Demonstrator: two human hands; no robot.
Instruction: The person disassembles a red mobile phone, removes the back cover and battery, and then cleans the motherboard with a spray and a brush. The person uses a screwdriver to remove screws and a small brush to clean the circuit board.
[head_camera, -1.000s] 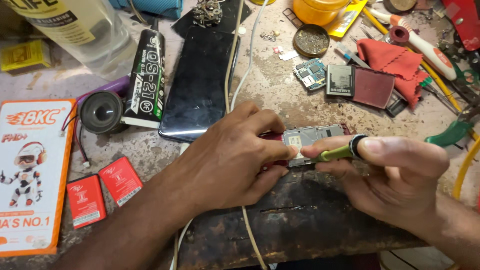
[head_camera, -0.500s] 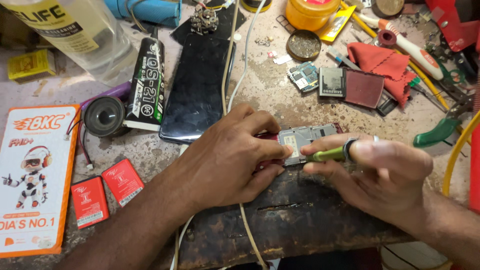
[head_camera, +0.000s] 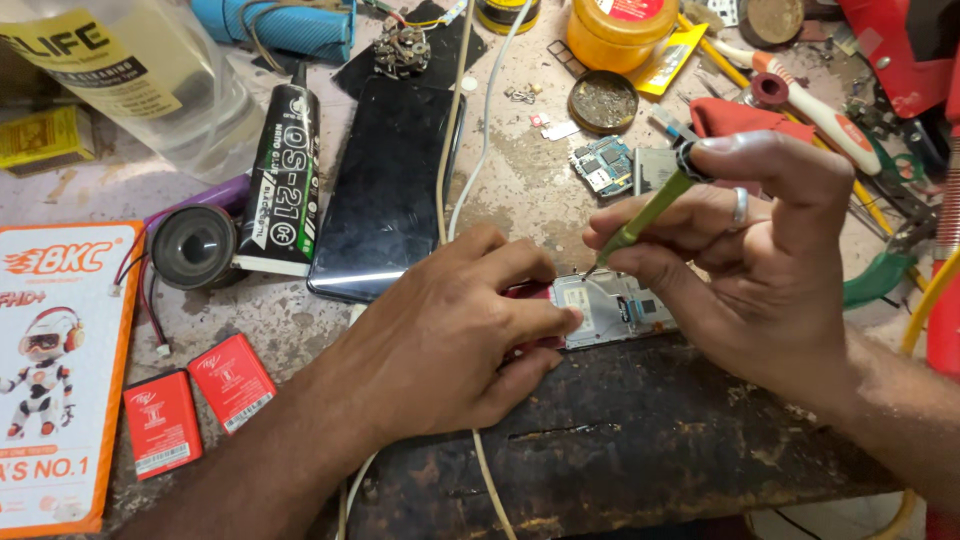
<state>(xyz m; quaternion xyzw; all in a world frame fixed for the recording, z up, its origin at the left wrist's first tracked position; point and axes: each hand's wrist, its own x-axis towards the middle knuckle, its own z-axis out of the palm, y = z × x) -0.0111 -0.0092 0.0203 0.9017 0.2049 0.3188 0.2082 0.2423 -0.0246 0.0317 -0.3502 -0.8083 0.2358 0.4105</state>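
Left hand (head_camera: 455, 335) fingers clamp the small phone's frame (head_camera: 610, 310) near the counter's front edge; right hand (head_camera: 760, 260) fingers pinch the green screwdriver (head_camera: 645, 218)—best kept upright, pressed gently.

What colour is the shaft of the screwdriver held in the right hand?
The screwdriver has a yellow-green shaft with a black cap, in the right hand; head view.

One head-worn camera looks steeply down — close over the cluttered workbench (head_camera: 520, 190) — facing forward from the person.
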